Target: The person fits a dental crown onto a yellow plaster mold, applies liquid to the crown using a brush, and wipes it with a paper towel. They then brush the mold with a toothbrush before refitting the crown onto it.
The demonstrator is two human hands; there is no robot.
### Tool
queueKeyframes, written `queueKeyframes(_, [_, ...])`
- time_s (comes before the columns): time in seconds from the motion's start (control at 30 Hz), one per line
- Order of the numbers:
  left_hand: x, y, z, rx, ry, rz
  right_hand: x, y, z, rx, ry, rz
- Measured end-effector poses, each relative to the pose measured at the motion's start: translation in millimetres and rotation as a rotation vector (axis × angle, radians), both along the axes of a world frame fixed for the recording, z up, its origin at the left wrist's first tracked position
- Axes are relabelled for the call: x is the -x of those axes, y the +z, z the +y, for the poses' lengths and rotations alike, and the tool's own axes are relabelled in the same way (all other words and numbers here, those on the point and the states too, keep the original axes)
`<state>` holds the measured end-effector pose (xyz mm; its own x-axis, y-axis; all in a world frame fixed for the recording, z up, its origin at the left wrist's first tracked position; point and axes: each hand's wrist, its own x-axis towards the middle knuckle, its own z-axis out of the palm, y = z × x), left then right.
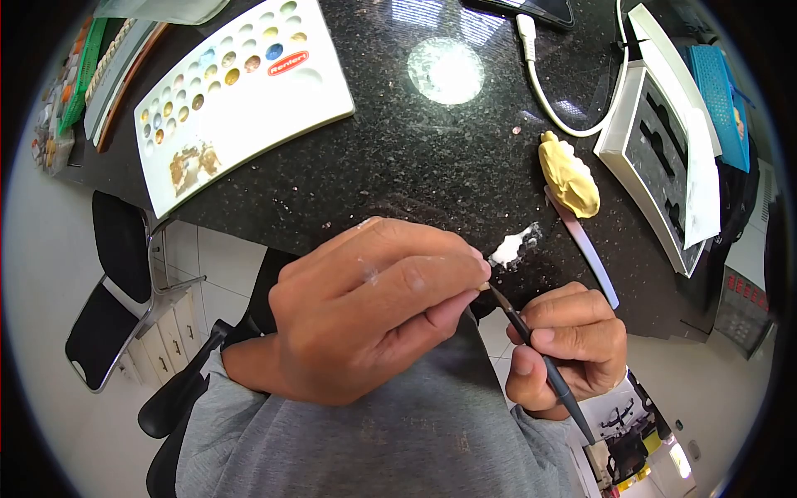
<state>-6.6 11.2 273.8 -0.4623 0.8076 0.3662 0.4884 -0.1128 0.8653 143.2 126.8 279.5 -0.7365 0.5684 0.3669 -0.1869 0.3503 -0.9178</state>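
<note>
My left hand [382, 311] is closed, its thumb and fingers pinching a small cream-coloured piece [484, 286] that they mostly hide. In my right hand [577, 340] is a thin paintbrush [558, 378] with a dark handle, held like a pen. The brush tip points up and left, right at the small piece. Just beyond the fingertips lies a patch of white powder [508, 251] on the dark speckled bench [398, 158]. A yellow moulded lump [571, 178] with a bumpy edge rests farther back, over one end of a pale flat stick [588, 253].
A white palette [241, 108] with coloured wells stands at the back left. At the right are an open box [639, 153] with a dark insert, a blue basket [716, 100] and a white cable [548, 104] plugged into a phone [540, 10]. A black chair [104, 324] stands left of the bench.
</note>
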Motion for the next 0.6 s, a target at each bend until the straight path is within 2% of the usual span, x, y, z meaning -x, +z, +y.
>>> queueKeyframes(0.5, [1.5,6.4,0.6,0.044,-0.008,-0.065,-4.6,-3.0,-0.7,0.059,-0.014,0.103])
queueKeyframes(0.6, [1.5,8.3,-0.1,0.082,-0.007,-0.087,-8.4,0.8,-2.0,0.009,-0.137,0.005])
